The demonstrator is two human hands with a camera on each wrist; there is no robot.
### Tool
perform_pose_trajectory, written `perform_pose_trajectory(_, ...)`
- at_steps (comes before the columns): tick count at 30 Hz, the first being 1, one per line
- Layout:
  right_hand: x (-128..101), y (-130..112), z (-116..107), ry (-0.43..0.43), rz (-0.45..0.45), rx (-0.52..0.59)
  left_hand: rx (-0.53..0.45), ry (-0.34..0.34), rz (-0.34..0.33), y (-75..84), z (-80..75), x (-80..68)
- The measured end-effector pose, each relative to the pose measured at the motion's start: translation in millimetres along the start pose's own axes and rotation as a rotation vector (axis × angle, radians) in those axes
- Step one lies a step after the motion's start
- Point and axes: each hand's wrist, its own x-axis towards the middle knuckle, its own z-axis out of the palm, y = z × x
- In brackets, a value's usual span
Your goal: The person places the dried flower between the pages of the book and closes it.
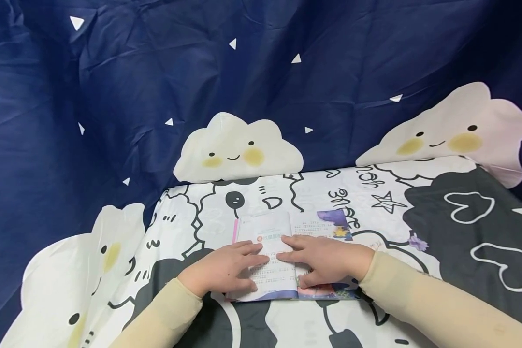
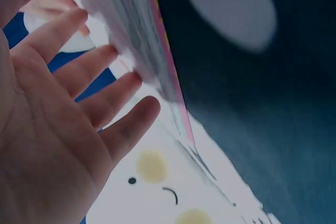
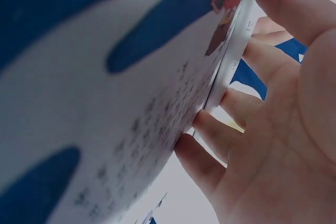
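The fine print on the book (image 1: 271, 280) is too small to read; the left hand (image 1: 226, 267) hides part of its left edge, the right hand (image 1: 328, 258) much of its right page. Left of the book, a cloud (image 1: 48, 290) is cut off by the head view's bottom edge. The book's stacked page edges blur in the left wrist view.

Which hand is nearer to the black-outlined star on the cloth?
Right. The right hand rests on the open book, below and left of the star; the left hand is on it too, farther left.
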Motion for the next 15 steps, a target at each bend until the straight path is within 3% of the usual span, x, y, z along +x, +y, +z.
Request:
perform_pose_trajectory(8, -0.9, -0.8, -0.4, 0.004, -0.028, 0.005, 0.002, -0.007, 0.001, 8.7, 6.5, 8.4)
perform_pose_trajectory(15, -2.5, 1.2, -2.1, 0.019, 0.004, 0.075, -0.03, -0.028, -0.019, 9.2, 8.8, 8.8)
